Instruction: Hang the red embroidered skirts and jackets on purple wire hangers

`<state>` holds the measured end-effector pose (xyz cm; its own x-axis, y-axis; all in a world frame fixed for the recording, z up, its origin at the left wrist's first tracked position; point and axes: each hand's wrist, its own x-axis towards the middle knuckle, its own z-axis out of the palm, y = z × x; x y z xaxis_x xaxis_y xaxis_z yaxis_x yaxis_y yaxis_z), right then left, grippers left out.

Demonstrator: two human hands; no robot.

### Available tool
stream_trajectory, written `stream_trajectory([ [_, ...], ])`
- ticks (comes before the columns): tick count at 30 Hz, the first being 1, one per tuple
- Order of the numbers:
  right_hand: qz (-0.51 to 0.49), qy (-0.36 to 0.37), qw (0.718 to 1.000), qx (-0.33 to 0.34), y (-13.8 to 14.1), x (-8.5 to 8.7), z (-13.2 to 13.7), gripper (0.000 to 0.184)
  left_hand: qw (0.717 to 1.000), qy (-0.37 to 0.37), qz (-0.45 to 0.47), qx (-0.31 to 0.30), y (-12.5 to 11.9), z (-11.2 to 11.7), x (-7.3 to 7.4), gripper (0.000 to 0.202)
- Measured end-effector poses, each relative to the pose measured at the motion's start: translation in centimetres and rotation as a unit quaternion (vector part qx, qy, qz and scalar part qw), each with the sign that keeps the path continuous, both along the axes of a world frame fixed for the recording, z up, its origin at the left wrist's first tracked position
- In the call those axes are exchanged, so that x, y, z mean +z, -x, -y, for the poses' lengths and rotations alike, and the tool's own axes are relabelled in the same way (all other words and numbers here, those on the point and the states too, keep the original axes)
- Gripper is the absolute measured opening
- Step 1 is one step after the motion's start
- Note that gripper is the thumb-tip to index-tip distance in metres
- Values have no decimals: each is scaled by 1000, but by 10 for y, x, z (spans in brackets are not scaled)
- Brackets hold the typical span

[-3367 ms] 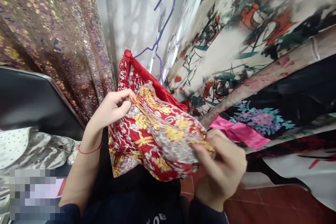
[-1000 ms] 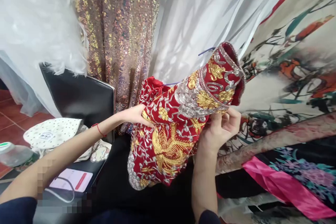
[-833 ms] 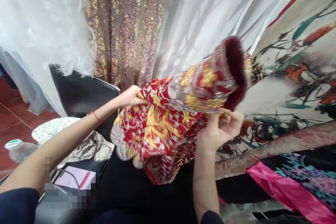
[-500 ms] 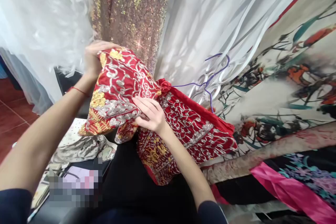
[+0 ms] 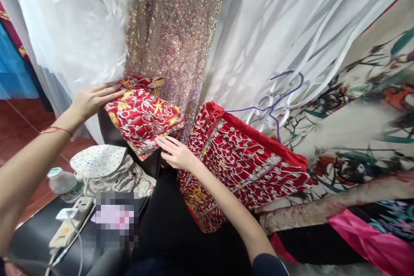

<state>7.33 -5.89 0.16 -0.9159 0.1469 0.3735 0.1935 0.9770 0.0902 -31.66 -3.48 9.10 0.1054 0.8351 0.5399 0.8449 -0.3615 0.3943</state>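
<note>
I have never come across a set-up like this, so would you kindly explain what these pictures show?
There is no machine here: one camera on a person's head looks forward and down at their own bare hands. The left hand spreads over the upper left edge of a smaller red embroidered cloth, and the right hand touches its lower edge with its fingertips; how firmly either grips is unclear. Beside it is a larger red embroidered garment, with a purple hanger at its top. On the black seat are a power strip, a plastic bottle and a spotted cloth item.
</note>
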Motion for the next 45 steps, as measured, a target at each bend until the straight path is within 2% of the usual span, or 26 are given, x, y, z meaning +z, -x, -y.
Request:
stream_trajectory([
  [3, -12, -28, 999, -33, -16, 9, 2, 26, 999, -29, -44, 14, 21, -4, 6, 66],
  [7, -95, -99, 984, -112, -50, 7, 2, 24, 995, -78, -40, 42, 35, 9, -5, 46],
  [9, -156, -145, 965, -150, -72, 6, 1, 23, 994, -81, -54, 43, 32, 17, -11, 40],
  [11, -215, -176, 941, -192, -92, 9, 0, 21, 993, -79, -77, 47, 25, 23, -10, 41],
  [14, -296, -184, 898, -270, -114, 21, -4, 19, 985, -112, -123, 53, 3, 33, 3, 51],
  [16, -341, -184, 864, -322, -118, 32, -6, 19, 974, -159, -153, 41, -23, 38, 16, 51],
  [18, -374, -201, 825, -374, -117, 43, -9, 19, 966, -191, -171, 19, -61, 40, 29, 46],
  [21, -397, -237, 759, -459, -114, 55, -16, 23, 961, -209, -172, -46, -136, 33, 41, 36],
  [23, -398, -225, 731, -507, -115, 60, -22, 32, 958, -215, -169, -85, -192, 23, 43, 36],
  [25, -371, -181, 729, -546, -119, 60, -28, 38, 955, -206, -175, -122, -244, 11, 41, 41],
  [27, -312, -138, 744, -575, -126, 56, -32, 34, 957, -187, -168, -142, -286, -2, 39, 43],
  [30, -235, -133, 774, -573, -137, 48, -32, 29, 969, -161, -153, -108, -319, -22, 38, 42],
  [33, -226, -167, 798, -533, -147, 41, -31, 28, 981, -118, -155, -12, -317, -42, 33, 41],
  [36, -239, -190, 813, -495, -152, 38, -32, 26, 978, -60, -187, 77, -295, -55, 29, 43],
  [38, -251, -210, 811, -485, -152, 37, -33, 25, 969, -21, -219, 109, -275, -59, 32, 46],
  [42, -273, -243, 798, -480, -149, 35, -31, 24, 947, 99, -263, 158, -221, -67, 50, 54],
  [45, -274, -243, 804, -469, -149, 35, -27, 24, 939, 177, -226, 192, -178, -80, 59, 56],
])
